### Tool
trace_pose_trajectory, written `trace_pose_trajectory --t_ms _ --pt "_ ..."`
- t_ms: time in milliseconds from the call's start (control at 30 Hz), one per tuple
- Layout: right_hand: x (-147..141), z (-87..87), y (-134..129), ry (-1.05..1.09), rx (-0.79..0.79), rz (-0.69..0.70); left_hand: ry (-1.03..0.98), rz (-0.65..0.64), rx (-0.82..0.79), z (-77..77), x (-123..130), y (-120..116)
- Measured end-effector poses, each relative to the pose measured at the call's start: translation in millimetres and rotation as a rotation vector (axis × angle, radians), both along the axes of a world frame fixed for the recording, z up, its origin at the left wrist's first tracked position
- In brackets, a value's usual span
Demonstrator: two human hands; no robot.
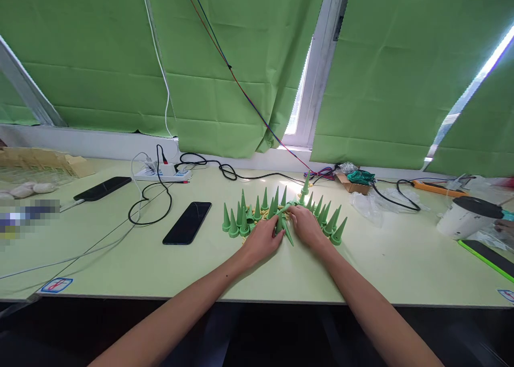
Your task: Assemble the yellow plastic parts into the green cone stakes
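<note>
Our left hand (263, 239) curled round a cone (280, 223); our bent right hand (305, 223) had a grip we couldn't tell. Most cones (233, 226) stood on the table (209, 273); some between our hands lay aslant.

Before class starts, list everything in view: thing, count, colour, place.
Cones: many, green, table centre
Phones: two, black, left of cones
Green-edged slab: one, black, far right
Cup: one, white, dark lid, right
Power strip: one, white, back left
Cables: several, mixed, back and left
Cardboard: two pieces, brown, far left, back right
Plastic wrap: some, clear, back right
Orange item: one, orange, back right
Curtains: several, green, behind
Tables: two, pale green, meeting at left
Left hand: one, bare, at cones
Right hand: one, bare, at cones
</note>
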State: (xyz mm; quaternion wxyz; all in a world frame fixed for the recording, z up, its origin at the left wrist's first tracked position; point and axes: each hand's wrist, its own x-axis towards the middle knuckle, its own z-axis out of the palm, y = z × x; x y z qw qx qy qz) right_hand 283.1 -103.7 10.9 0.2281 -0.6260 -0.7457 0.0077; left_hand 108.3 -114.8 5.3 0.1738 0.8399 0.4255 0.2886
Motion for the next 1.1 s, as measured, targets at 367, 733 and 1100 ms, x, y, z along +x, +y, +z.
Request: trace_pose_trajectory --t_ms 367,733,1100 --pt "-5 -2.9 2 0.208 0.233 0.032 -0.017 0.048 -0.04 3.5 0 -3" --pt "-17 4.3 -13 0.466 0.534 0.161 -0.245 0.045 0.074 10.6 3 -7" --pt "-22 4.2 -17 0.492 0.568 0.168 -0.23 -0.015 0.059 14.3 2 -9"
